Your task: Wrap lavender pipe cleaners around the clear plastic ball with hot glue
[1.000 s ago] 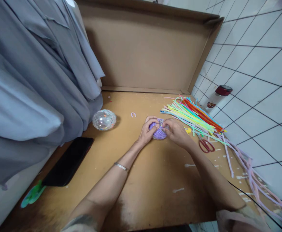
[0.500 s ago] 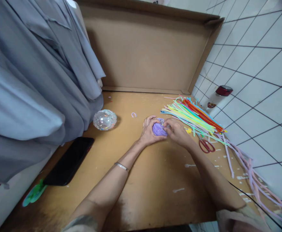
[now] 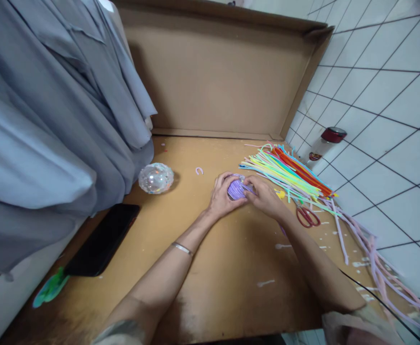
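Observation:
A round piece wound with purple pipe cleaner is held just above the wooden table. My left hand curls around its left side, thumb at the near edge and fingers at the far edge. At its right side, my right hand pinches a strand of the purple pipe cleaner against the windings. A short bit of purple strand shows beside my right forearm; the rest is hidden. The underside of the round piece is out of sight.
Colourful pipe cleaners lie at the back right, with red-handled scissors near them. A clear faceted ball, a black phone and a small lilac curl lie leftward. A lidded jar stands by the tiled wall.
My right fingers have shifted slightly on the purple piece, and a purple strand now shows between them and past my forearm. My left hand keeps its hold, and the piece has turned a little.

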The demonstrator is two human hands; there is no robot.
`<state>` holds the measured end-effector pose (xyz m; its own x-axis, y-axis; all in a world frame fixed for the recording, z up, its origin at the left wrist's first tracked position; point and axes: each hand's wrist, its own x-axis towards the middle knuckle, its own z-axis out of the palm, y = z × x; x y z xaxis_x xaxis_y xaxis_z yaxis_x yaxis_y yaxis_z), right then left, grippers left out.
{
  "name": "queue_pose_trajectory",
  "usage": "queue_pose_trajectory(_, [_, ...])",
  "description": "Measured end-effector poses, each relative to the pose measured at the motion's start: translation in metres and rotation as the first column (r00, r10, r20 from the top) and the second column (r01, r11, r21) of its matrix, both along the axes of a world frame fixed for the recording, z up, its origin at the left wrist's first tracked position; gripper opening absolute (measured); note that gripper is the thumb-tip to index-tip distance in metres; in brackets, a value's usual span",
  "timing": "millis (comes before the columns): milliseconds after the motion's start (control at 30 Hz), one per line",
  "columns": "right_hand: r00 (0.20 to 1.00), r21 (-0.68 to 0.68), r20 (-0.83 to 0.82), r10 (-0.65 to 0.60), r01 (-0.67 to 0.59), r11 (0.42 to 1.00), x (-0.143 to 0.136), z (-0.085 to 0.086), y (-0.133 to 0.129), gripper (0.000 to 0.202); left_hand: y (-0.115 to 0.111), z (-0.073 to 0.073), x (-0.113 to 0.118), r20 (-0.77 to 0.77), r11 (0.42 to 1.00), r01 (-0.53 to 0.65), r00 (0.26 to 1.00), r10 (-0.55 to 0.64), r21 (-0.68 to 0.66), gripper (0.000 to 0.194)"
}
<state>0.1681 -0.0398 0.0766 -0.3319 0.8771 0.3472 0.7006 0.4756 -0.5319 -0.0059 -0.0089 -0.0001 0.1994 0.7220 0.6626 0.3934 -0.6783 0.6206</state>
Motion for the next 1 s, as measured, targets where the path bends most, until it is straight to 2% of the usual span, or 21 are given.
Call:
queue_pose_trajectory(200, [1.000, -0.026, -0.003, -0.006, 0.006, 1.000, -0.003, 0.004, -0.003, 0.022, -0.006, 0.002, 0.003, -0.034, 0.997, -0.071, 0.997, 0.071, -0.009, 0.082])
queue_pose_trajectory(400, [0.997, -0.048, -0.043, 0.057, -0.059, 0.997, 0.002, 0.009, 0.001, 0.032, -0.007, 0.003, 0.005, -0.005, 0.993, -0.102, 0.995, 0.102, -0.054, 0.086])
queue_pose_trajectory(533, [0.993, 0.007, -0.087, 0.083, -0.083, 0.997, 0.004, 0.003, 0.005, 0.029, -0.004, 0.002, 0.006, 0.038, 0.991, -0.061, 0.997, 0.066, -0.116, 0.085])
queue_pose_trajectory(700, [0.985, 0.079, -0.154, 0.075, -0.063, 0.995, 0.004, -0.006, 0.009, 0.032, 0.000, 0.003, 0.006, 0.163, 0.983, -0.032, 0.985, 0.062, -0.180, 0.076])
queue_pose_trajectory(800, [0.980, 0.092, -0.188, 0.067, -0.051, 0.994, 0.003, -0.008, 0.011, 0.026, 0.002, 0.005, 0.004, 0.225, 0.970, 0.030, 0.974, 0.026, -0.242, 0.076])
queue_pose_trajectory(900, [0.986, 0.162, -0.144, 0.079, -0.055, 0.985, -0.002, -0.010, 0.010, 0.028, 0.002, 0.007, 0.002, 0.240, 0.960, 0.094, 0.970, -0.029, -0.265, 0.076])
queue_pose_trajectory(1000, [0.995, 0.264, -0.096, 0.036, -0.010, 0.964, -0.009, -0.010, 0.005, 0.028, 0.001, 0.008, 0.001, 0.220, 0.963, 0.111, 0.974, -0.056, -0.247, 0.073])
